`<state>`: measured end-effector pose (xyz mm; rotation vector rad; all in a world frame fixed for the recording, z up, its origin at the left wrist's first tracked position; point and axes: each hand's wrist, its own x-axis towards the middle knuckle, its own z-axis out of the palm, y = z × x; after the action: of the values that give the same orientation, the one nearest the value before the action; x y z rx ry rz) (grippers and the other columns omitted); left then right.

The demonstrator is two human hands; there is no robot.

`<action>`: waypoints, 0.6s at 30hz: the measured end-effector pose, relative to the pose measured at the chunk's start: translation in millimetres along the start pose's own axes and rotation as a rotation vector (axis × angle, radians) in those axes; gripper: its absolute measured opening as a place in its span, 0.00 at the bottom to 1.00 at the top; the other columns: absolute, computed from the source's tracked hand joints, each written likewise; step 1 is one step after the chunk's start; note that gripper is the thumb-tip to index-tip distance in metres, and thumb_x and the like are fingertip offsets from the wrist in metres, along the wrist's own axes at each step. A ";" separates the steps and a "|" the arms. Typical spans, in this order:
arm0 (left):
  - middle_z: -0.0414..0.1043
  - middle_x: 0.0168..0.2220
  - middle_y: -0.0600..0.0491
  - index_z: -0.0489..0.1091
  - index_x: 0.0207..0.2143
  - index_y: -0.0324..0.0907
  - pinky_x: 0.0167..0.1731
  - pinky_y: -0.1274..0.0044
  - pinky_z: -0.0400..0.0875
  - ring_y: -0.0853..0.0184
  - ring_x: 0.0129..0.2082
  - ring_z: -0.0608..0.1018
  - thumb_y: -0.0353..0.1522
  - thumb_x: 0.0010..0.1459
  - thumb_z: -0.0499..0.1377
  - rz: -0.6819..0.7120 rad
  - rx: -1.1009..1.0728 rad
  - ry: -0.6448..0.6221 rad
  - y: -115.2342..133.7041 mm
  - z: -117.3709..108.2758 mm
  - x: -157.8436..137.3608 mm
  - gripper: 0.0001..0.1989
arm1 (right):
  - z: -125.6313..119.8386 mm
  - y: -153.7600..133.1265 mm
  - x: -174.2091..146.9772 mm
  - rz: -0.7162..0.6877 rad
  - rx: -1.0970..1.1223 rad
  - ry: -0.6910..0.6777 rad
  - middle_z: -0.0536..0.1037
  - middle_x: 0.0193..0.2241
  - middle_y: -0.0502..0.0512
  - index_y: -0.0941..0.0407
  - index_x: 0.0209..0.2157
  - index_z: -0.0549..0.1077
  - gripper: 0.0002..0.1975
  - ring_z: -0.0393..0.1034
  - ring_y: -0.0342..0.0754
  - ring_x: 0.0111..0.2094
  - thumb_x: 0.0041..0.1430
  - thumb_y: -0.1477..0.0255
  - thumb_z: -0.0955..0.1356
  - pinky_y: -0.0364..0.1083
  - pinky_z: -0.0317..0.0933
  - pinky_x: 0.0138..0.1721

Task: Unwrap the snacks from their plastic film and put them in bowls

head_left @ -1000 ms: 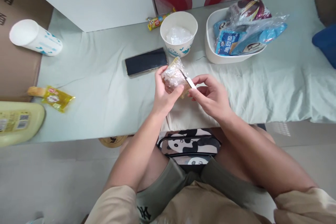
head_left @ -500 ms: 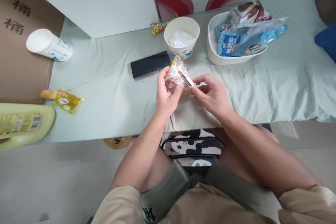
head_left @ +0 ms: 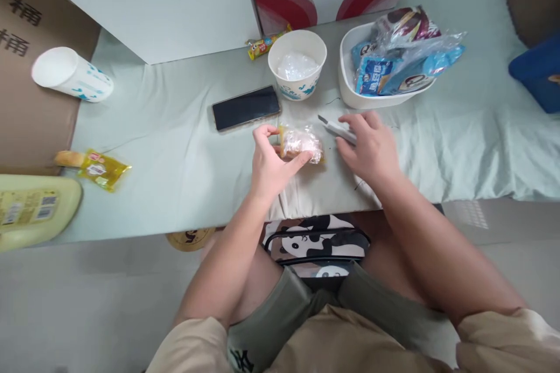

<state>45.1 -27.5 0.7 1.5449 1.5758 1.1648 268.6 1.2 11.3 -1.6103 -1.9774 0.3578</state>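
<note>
My left hand point(head_left: 273, 163) grips a clear plastic food packet point(head_left: 303, 144) with yellow edges, thumb across its near side. What is inside the packet is blurred by shine. My right hand point(head_left: 371, 145) is closed around a utility knife point(head_left: 342, 130), its short dark blade tip pointing left toward the packet but apart from it. Just beyond the packet, a black phone point(head_left: 246, 108) lies flat on the cloth. A paper bowl point(head_left: 298, 90) with clear plastic in it stands behind the packet.
A white tub point(head_left: 371, 102) of snack bags stands at right. At left are a tipped paper cup point(head_left: 94, 83), a yellow wrapper point(head_left: 105, 169) with a bread-like piece and a pale yellow jug point(head_left: 48, 227). Boxes point(head_left: 196, 6) line the back; a yellow snack point(head_left: 265, 45) lies before them.
The knife has come away from the packet, and my right hand has moved right with it, lower over the cloth. My left hand has lowered and flattened the packet.
</note>
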 end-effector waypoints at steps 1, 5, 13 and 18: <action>0.65 0.57 0.45 0.58 0.60 0.49 0.44 0.68 0.77 0.62 0.44 0.79 0.57 0.48 0.70 0.031 0.099 -0.006 2.1 -1.5 -1.0 0.45 | -0.3 -2.0 -0.4 -0.061 0.051 0.008 0.76 0.50 0.65 0.55 0.53 0.73 0.20 0.73 0.61 0.48 0.60 0.69 0.67 0.59 0.68 0.49; 0.66 0.60 0.40 0.62 0.62 0.45 0.54 0.63 0.75 0.52 0.58 0.73 0.59 0.54 0.64 0.186 0.276 -0.162 6.4 -12.7 0.3 0.42 | 1.3 -14.8 -4.3 -0.342 0.289 -0.118 0.73 0.60 0.64 0.54 0.63 0.66 0.28 0.69 0.61 0.59 0.63 0.65 0.66 0.60 0.65 0.58; 0.70 0.64 0.44 0.72 0.57 0.46 0.67 0.56 0.63 0.51 0.66 0.70 0.47 0.61 0.65 0.354 0.345 -0.357 2.0 -28.0 13.6 0.25 | 0.8 -25.9 -5.5 -0.352 0.411 -0.145 0.78 0.39 0.56 0.53 0.38 0.75 0.05 0.75 0.53 0.42 0.64 0.71 0.66 0.53 0.69 0.47; 0.80 0.48 0.48 0.74 0.34 0.43 0.56 0.65 0.73 0.59 0.53 0.80 0.36 0.63 0.61 0.297 0.135 -0.233 3.4 -29.0 14.6 0.07 | -5.8 -19.5 -5.0 -0.283 0.483 -0.092 0.81 0.41 0.55 0.52 0.36 0.72 0.03 0.77 0.53 0.45 0.62 0.74 0.66 0.53 0.69 0.49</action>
<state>18.9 -18.0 17.5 1.9785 1.3250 1.0003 256.8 -9.2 25.1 -1.0156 -1.9578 0.7401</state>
